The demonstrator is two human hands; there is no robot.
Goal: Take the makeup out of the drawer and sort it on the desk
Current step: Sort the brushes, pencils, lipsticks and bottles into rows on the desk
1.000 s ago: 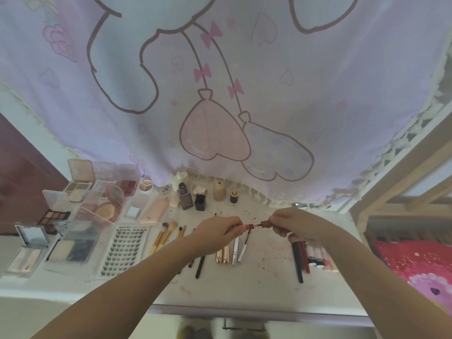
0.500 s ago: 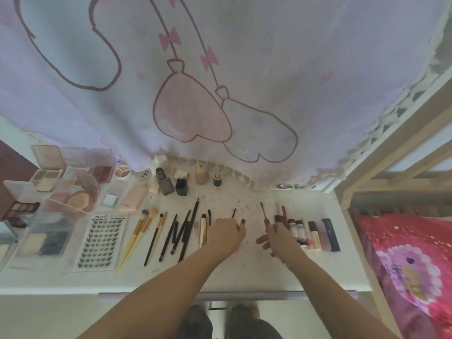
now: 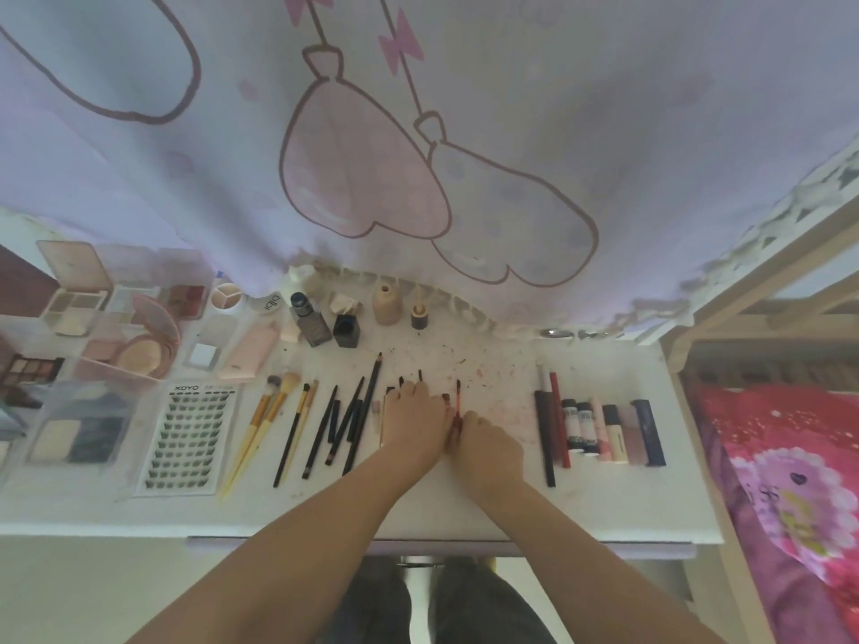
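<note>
Resting both hands on the surface (image 3: 604, 504), I see my right hand (image 3: 488, 450) pinching a red lip wand (image 3: 458, 404). My left hand (image 3: 416, 418) covers some pencils; its fingers I cannot tell.

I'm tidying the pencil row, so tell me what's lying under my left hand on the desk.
Under the left hand, dark pencil tips stick out past the fingers and a gold-edged stick shows at its left side. How many pieces lie beneath the palm is hidden.

Illumination is soft, diffuse daylight passing through the curtain (image 3: 418, 132); overall level is moderate, slightly dim. Shadows on the surface (image 3: 604, 504) are faint. No glare. Wide-angle distortion bends the edges. Left-side compacts (image 3: 74, 290) appear soft; fine detail is smeared.
</note>
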